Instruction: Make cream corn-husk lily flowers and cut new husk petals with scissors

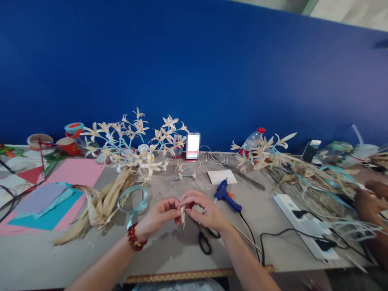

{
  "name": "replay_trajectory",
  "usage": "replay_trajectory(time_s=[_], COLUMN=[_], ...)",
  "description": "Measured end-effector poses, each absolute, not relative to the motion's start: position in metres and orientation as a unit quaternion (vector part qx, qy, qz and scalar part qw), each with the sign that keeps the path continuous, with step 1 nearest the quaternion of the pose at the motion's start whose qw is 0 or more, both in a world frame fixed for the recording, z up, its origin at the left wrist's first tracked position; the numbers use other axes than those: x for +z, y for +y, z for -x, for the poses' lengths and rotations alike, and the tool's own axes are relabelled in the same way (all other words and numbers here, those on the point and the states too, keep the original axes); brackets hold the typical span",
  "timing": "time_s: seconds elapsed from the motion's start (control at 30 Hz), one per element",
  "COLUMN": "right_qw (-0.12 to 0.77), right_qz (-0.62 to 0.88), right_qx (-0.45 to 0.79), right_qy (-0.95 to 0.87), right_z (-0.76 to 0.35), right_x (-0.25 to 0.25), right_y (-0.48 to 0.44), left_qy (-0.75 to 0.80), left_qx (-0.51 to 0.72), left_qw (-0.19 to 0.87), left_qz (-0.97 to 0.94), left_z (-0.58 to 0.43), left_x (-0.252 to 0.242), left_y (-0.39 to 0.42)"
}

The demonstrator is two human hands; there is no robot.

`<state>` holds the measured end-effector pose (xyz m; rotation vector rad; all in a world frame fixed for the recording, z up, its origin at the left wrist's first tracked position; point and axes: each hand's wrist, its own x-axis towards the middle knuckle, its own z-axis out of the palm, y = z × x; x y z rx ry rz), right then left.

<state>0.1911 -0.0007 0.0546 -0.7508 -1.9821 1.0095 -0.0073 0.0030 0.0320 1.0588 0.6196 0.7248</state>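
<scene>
My left hand [157,216], with a red bead bracelet [135,238] on its wrist, and my right hand [201,210] meet above the middle of the grey table [169,250]. Both pinch a small pale corn-husk strip [182,215] that hangs down between the fingertips. Black-handled scissors [206,240] lie just under my right wrist. A thin wooden stick [242,238] runs out to the right from beneath my right hand. A blue glue gun [226,196] stands just beyond my right hand.
Husk flower sprays [133,139] and dried husks [97,206] lie left. A light-blue ribbon loop [133,200], coloured paper sheets [51,198], tape rolls [39,141], a white power strip [303,226], a water bottle [253,141] and another person's hands [368,200] are around.
</scene>
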Motion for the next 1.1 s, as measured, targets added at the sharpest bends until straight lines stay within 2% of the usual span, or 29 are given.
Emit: replay_trajectory(time_s=[0.23, 0.37, 0.6, 0.73, 0.83, 0.97, 1.1], right_qw=[0.431, 0.454, 0.431, 0.407, 0.362, 0.214, 0.100], right_qz=[0.284, 0.294, 0.341, 0.340, 0.368, 0.522, 0.613], right_qx=[0.341, 0.259, 0.068, 0.017, 0.039, 0.110, 0.087], right_qy=[-0.785, -0.801, -0.833, -0.848, -0.855, -0.818, -0.779], right_z=[-0.189, -0.188, -0.190, -0.185, -0.181, -0.198, -0.229], right_x=[0.019, 0.009, 0.001, 0.004, 0.019, 0.042, 0.033], right_y=[0.014, 0.014, 0.007, 0.002, -0.004, -0.027, -0.061], left_qy=[0.280, 0.256, 0.281, 0.298, 0.309, 0.333, 0.336], left_qx=[0.333, 0.335, 0.386, 0.433, 0.460, 0.474, 0.478], left_qw=[0.785, 0.817, 0.797, 0.773, 0.758, 0.732, 0.709], left_qz=[-0.440, -0.393, -0.370, -0.356, -0.343, -0.358, -0.394], left_z=[0.005, 0.003, -0.001, -0.002, -0.001, 0.002, 0.005], left_x=[0.015, 0.010, 0.002, 0.003, 0.003, 0.004, 0.004], left_y=[0.010, 0.008, 0.007, 0.008, 0.008, 0.008, 0.010])
